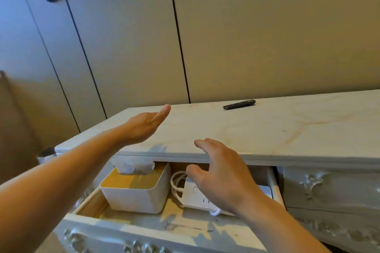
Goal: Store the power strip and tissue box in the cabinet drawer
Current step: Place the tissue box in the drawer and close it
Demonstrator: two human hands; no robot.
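Observation:
The cabinet drawer [144, 230] stands pulled out under the marble top. Inside it on the left sits the white tissue box [133, 195] with a wooden lid and a tissue sticking up. To its right lies the white power strip [193, 196] with its coiled white cord [175, 183]. My right hand [222, 176] hovers over the strip with fingers spread and relaxed, holding nothing. My left hand [144, 125] is raised flat over the cabinet top, fingers straight, well above the tissue box.
A black remote [239, 104] lies on the marble cabinet top [267, 129] near the wall. Panelled wall behind. An ornate carved cabinet front [329, 195] is to the right of the drawer.

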